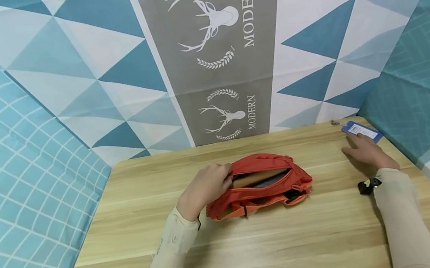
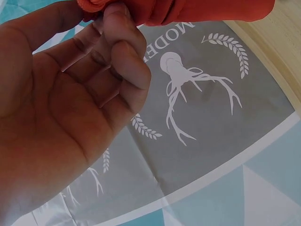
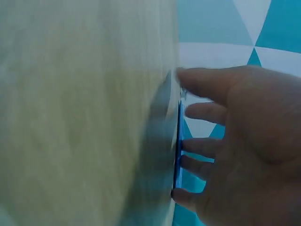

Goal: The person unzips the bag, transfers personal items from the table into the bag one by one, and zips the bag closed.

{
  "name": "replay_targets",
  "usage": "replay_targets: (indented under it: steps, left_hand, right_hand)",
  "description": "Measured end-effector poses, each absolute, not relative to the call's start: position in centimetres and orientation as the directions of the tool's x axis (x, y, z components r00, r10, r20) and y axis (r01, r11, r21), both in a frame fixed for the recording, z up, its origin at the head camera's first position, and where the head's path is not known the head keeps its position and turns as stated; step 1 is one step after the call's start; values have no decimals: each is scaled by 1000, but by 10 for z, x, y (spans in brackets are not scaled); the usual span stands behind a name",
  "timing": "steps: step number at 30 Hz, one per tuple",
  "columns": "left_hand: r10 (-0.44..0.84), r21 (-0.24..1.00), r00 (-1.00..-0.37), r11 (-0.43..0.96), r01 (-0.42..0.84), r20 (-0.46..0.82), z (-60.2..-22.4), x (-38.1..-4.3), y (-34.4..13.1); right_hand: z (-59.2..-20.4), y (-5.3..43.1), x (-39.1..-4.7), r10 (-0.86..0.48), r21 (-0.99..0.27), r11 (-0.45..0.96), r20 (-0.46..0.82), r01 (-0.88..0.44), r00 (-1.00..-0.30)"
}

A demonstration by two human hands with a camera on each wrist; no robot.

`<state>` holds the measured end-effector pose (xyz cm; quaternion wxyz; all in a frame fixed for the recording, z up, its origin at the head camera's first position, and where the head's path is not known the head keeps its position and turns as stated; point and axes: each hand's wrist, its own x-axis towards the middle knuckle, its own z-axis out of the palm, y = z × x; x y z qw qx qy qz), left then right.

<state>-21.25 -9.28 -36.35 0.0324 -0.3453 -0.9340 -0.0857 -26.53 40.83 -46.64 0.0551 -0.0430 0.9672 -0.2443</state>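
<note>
A red waist bag (image 1: 259, 163) lies on the wooden table, its zipped opening gaping to show something brown and something dark grey inside. My left hand (image 1: 206, 187) grips the bag's left end; in the left wrist view the thumb and fingertips pinch the red fabric (image 2: 211, 12) at the top. Over at the far right corner, my right hand (image 1: 370, 152) has its fingers stretched out at a blue badge holder (image 1: 363, 129) with a white label. The right wrist view shows the spread fingertips right at the holder's thin blue edge (image 3: 179, 136).
A small metal clip (image 1: 336, 123) on a strap extends from the badge holder. The wooden table (image 1: 289, 244) ends at a patterned cloth wall (image 1: 228, 75) behind, with blue cloth on the left and right sides. A black wrist device (image 1: 369, 185) sits by the right sleeve.
</note>
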Motion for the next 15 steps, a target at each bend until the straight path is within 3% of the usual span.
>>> replay_targets:
  steps: [9,15]
  left_hand:
    - [634,118,-764,754,646,121,-364,-212,-93]
    - [636,123,-762,752,647,120,-366,-211,-93]
  right_hand:
    - [-452,401,-257,71,-415,903,-106,109,-992]
    - [-453,403,-249,113,-366,921,-89,138,-990]
